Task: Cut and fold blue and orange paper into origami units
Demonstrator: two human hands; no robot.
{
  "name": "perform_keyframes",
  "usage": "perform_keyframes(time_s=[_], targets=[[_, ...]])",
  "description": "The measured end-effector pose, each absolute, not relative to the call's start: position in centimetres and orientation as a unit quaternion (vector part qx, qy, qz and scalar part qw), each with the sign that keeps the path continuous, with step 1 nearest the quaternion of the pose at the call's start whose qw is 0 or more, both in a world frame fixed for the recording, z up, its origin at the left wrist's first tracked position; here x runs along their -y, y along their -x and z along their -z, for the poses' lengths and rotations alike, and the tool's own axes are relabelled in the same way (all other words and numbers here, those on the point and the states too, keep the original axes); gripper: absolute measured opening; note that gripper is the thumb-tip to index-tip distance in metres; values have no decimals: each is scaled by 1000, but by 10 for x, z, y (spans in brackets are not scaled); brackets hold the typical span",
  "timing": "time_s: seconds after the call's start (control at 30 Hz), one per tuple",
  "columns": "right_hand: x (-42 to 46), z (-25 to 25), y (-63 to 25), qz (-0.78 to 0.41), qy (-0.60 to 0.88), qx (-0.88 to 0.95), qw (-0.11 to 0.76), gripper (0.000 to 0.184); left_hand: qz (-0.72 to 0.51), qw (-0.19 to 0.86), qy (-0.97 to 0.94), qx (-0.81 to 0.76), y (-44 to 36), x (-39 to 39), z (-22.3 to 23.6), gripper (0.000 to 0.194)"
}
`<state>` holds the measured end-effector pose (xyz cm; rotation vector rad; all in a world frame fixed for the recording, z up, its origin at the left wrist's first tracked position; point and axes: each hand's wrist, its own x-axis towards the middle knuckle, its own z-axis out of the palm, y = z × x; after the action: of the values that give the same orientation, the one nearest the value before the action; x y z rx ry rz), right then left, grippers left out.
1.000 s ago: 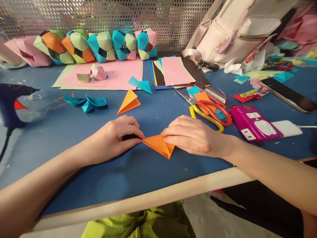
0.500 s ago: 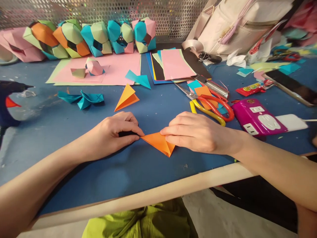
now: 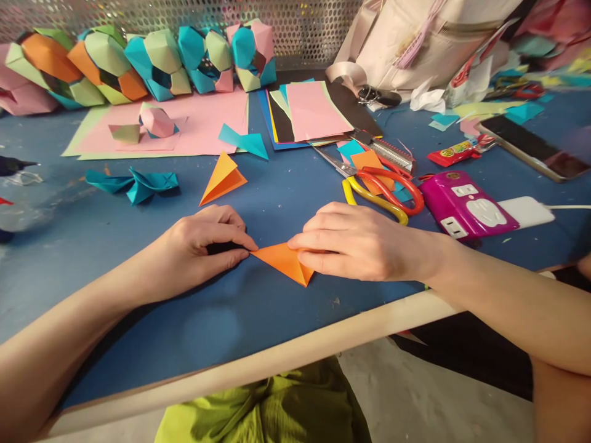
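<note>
An orange folded paper [image 3: 282, 261] lies on the blue table between my hands, its flaps making a triangle. The thumb and index finger of my left hand [image 3: 215, 240] pinch its left corner. My right hand [image 3: 353, 242] presses its fingers on the right part and hides that end. Just beyond my left hand sits another orange folded paper [image 3: 223, 179], standing partly unfolded. Farther left is a teal folded paper piece [image 3: 138, 184]. A flat blue paper piece [image 3: 244, 141] rests behind them.
Scissors [image 3: 388, 194] with red and yellow handles and a purple power socket [image 3: 466, 206] lie right of my right hand. Paper sheets [image 3: 318, 114], paper balls [image 3: 168, 61], a phone [image 3: 535, 147] and a pale backpack [image 3: 429, 43] are behind. A glue gun [image 3: 16, 166] is far left.
The whole view has shifted, so things appear a little farther left and higher. Both hands keep the same hold on the orange paper, which looks unchanged.
</note>
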<state>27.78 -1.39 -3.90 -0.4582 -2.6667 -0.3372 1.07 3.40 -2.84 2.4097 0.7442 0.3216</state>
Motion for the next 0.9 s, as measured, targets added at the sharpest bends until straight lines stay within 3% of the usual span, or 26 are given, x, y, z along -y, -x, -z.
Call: perform_keyframes(time_s=[0.9], targets=[[18,33,-279,113,178,969,131,28,-127,279,-910,-281,-11,-33,28,19]])
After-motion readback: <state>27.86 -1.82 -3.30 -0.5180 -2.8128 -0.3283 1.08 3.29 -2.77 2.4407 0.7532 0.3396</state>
